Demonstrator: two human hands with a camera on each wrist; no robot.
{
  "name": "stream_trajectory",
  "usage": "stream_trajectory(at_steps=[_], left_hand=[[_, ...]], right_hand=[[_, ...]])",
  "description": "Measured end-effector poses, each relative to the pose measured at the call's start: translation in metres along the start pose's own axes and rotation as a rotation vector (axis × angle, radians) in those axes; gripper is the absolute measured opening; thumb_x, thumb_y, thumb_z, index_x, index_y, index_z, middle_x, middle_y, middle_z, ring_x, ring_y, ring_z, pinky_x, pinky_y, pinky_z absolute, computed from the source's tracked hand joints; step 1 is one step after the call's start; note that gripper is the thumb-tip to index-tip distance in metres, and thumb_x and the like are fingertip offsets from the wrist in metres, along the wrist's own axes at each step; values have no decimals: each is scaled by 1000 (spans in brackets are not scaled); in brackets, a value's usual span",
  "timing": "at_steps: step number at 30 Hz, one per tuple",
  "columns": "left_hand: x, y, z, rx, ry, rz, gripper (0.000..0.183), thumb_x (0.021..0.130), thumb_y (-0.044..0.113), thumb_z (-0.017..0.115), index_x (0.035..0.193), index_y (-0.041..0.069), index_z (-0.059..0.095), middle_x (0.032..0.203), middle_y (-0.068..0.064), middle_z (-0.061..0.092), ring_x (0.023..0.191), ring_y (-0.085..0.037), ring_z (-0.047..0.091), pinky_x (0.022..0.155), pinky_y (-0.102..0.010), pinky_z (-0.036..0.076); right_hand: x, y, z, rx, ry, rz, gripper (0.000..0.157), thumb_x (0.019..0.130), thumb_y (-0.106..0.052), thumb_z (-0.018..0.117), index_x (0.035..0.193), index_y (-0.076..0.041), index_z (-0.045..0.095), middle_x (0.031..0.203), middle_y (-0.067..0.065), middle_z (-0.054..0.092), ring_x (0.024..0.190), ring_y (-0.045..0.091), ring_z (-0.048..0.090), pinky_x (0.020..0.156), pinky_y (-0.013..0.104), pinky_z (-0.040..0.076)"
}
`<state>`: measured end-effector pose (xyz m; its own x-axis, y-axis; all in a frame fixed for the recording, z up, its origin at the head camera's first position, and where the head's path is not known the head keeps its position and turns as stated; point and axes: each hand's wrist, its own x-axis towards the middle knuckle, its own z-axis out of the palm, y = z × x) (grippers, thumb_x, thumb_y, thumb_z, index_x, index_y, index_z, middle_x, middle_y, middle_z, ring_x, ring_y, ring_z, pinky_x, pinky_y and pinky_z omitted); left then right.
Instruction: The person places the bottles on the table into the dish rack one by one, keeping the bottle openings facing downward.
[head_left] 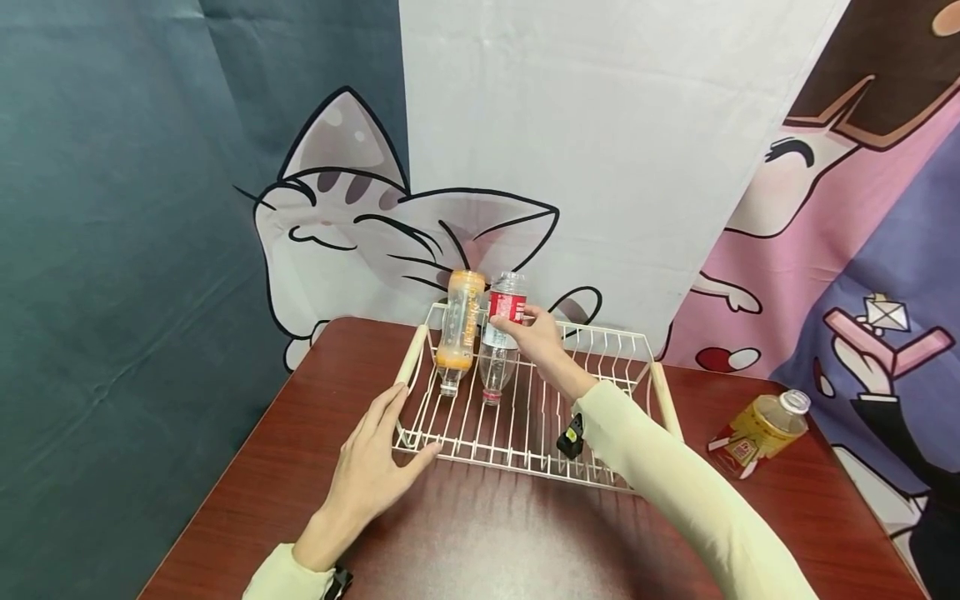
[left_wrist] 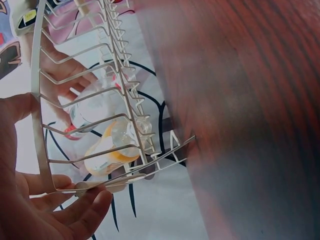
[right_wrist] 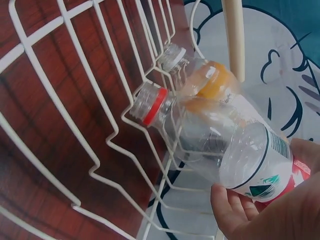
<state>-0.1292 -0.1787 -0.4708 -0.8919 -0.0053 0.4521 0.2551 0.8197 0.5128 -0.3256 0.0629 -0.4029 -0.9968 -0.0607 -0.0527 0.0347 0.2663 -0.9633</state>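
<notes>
A clear plastic bottle [head_left: 497,354] with a red-and-white label stands upside down in a white wire rack [head_left: 555,471], its neck among the wires. My right hand [head_left: 536,337] grips it around the label, and in the right wrist view the fingers [right_wrist: 232,205] curl against its side. Left of it leans another upside-down bottle [head_left: 461,321], clear with orange bands. My left hand [head_left: 375,467] rests at the rack's front left corner, fingers extended along the pale handle [head_left: 411,357] and thumb spread to the front wire.
A bottle with a yellow-and-red label [head_left: 761,429] and white cap leans at the right of the brown table [head_left: 525,542]. Behind the rack hangs a cartoon-printed cloth [head_left: 600,150]. A second pale handle [head_left: 666,400] forms the rack's right side.
</notes>
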Motion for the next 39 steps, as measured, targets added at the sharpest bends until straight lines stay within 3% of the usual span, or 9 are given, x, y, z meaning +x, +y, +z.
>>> stream_trajectory(at_steps=[4,7,11,13,18,23,32,36,39], left_hand=[[0,1,-1,-1,-1,-2,94,90,52,89,166,11,51,169,-6,49,148,-37,57,101,-67,57],[1,1,-2,-1,-5,-5,94,90,52,89,166,11,51,169,-6,49,148,-37,57,100,-67,57],[1,1,-1,-2,-6,-2,94,90,52,89,166,11,52,169,-5,49,148,-37,57,101,-67,57],[2,1,-1,-3,-7,3,93,90,52,89,166,11,51,169,-5,49,148,-37,57,101,-66,57],[2,1,-1,0,-9,8,93,90,52,89,166,12,51,169,-5,49,148,-36,57,100,-66,57],[1,2,-1,1,-11,-4,94,90,52,89,166,11,51,169,-6,49,148,-37,57,100,-67,57],[3,3,-2,-2,-8,-5,94,90,51,89,166,10,51,169,-7,49,148,-38,57,101,-67,56],[2,3,-2,2,-12,-3,94,91,51,89,166,9,51,169,-8,49,148,-38,57,102,-66,56],[1,3,-2,3,-14,1,94,91,51,89,166,8,51,169,-9,49,147,-38,57,102,-65,57]], right_hand=[[3,3,-2,35,-10,44,75,99,-31,85,156,5,53,135,21,64,101,20,63,103,48,59],[5,4,-4,25,-7,55,74,99,-33,85,155,5,54,131,18,65,93,16,62,97,43,61],[9,7,-4,1,1,46,70,99,-33,84,151,6,58,132,20,66,97,20,62,98,45,61],[12,10,-4,-32,9,29,68,100,-35,83,149,6,59,136,23,66,105,24,63,105,51,58],[13,17,-3,-195,54,-34,74,100,-46,79,151,4,60,138,23,69,112,30,65,97,44,55],[15,21,-2,-237,55,-40,80,99,-54,78,153,2,60,137,21,70,113,33,68,97,47,56],[104,94,3,-297,92,-40,100,74,-89,82,140,-15,72,119,4,77,99,23,71,85,44,58],[116,103,3,-305,65,-61,114,67,-98,77,139,-10,72,122,9,77,102,27,71,83,45,58],[116,102,4,-311,52,-38,118,64,-101,76,140,-10,71,126,8,76,107,27,70,90,46,58]])
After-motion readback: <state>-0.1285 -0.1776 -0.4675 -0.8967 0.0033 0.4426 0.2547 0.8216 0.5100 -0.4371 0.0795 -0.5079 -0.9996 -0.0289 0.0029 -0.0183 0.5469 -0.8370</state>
